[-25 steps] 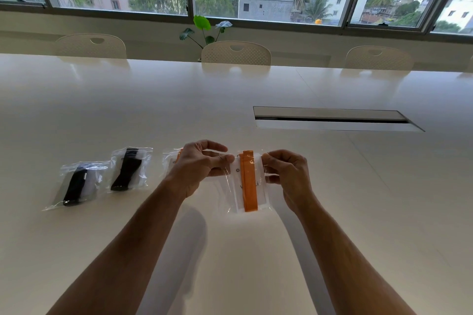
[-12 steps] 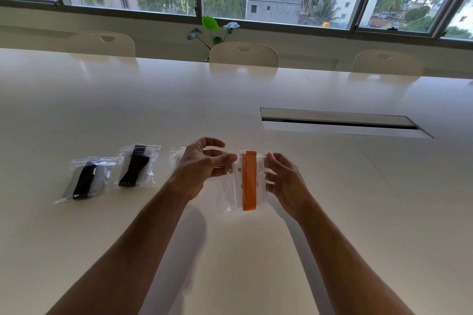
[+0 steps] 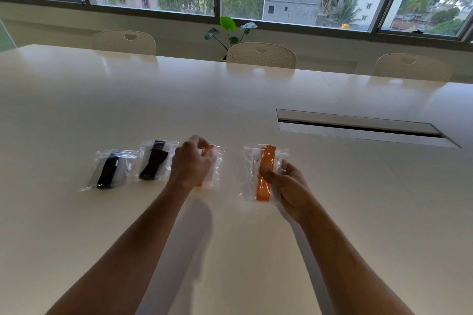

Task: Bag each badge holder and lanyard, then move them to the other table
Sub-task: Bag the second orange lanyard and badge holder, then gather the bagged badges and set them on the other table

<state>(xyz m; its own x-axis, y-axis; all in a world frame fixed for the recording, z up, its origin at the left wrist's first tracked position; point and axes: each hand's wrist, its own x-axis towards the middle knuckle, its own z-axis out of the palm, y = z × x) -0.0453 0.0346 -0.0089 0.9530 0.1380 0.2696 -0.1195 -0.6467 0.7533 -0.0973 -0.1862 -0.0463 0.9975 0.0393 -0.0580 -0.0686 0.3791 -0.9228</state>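
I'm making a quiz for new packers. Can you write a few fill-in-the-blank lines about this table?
1. The right hand holds a bag with a lanyard coloured ____.
2. The two bags farthest left hold lanyards coloured ____.
3. Bags in view number ____.
4. The left hand hovers over a bag lying on the ____.

Missing words: orange; black; four; table

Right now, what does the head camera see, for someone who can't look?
The right hand holds a clear bag with an orange lanyard above a white table. The left hand hovers over another orange bag, beside two bags with black lanyards.
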